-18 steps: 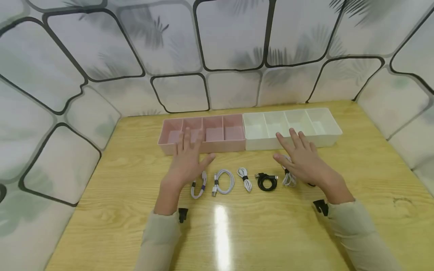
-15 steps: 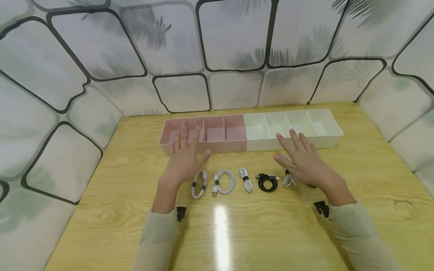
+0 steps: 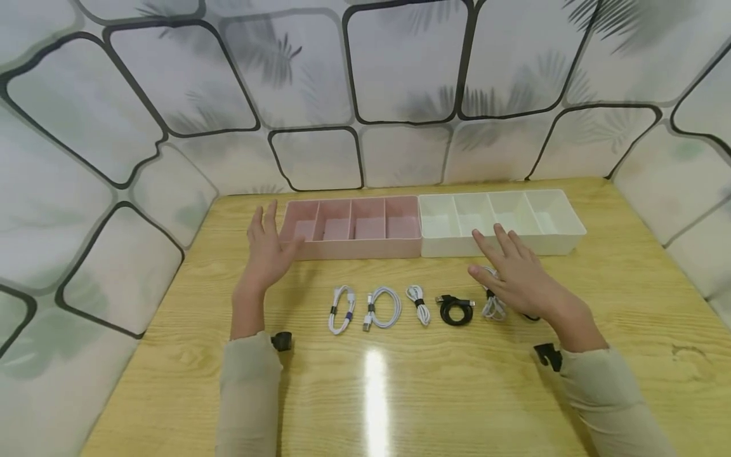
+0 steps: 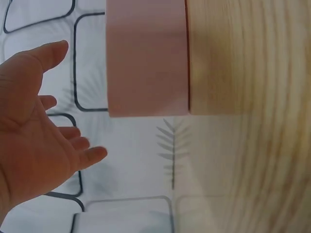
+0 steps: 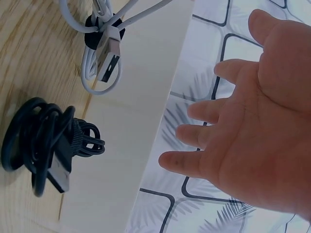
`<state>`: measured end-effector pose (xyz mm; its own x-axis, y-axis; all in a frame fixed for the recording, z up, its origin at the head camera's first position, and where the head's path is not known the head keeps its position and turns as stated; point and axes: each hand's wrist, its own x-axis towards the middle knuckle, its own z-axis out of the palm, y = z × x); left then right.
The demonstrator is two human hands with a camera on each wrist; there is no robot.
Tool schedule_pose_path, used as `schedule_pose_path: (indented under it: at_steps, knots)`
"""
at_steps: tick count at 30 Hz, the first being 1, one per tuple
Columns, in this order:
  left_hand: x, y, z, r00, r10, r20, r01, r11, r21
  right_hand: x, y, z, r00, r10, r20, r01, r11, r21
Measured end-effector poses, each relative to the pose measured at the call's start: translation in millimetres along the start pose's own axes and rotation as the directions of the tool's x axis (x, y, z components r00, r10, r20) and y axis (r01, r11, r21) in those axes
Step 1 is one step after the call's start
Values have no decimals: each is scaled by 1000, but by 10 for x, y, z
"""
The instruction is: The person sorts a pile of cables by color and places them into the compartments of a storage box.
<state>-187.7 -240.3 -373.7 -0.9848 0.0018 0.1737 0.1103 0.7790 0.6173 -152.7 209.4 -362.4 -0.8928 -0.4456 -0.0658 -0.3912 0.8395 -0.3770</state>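
My left hand (image 3: 266,254) hovers at the left end of the pink divided box (image 3: 365,249), fingers spread and holding nothing. In the left wrist view its palm shows beside the pink box wall (image 4: 148,63). My right hand (image 3: 516,276) is held spread in front of the white divided box (image 3: 502,245), above a white cable bundle (image 3: 493,309) that it partly hides. A black cable bundle (image 5: 41,141) also lies under it, mostly covered in the head view. Leftward in a row lie a black coiled cable (image 3: 455,312), a small white cable bundle (image 3: 419,306) and two white cable loops (image 3: 385,307).
Both boxes stand end to end near the back of the wooden table (image 3: 320,393), each split into several compartments. A patterned cloth wall (image 3: 400,152) rises behind the table and at both sides.
My left hand has moved left, from in front of the pink box's compartments to its left end, uncovering the leftmost cable. The right hand stays almost in place. The head view has shifted slightly.
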Motion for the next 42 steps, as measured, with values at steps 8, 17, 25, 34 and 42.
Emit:
schedule_pose_path:
  at_steps: [8, 17, 25, 34, 42]
  knots:
    - [72, -156, 54, 992, -56, 114, 81, 969, -234, -35, 42, 17, 1000, -7, -20, 7, 1000, 4]
    - [129, -263, 76, 974, -68, 214, 155, 893, -423, -78, 136, -14, 1000, 9, -19, -8, 1000, 27]
    - [115, -402, -32, 972, -70, 225, 154, 910, -384, -61, 167, -62, 1000, 19, -23, -16, 991, 132]
    - [99, -400, -94, 977, -96, 192, 166, 904, -393, -27, 260, -211, 994, 100, 31, -104, 972, 212]
    - [123, -364, -3, 978, -68, 199, 146, 901, -409, -148, 498, -227, 987, 145, 77, -157, 966, 203]
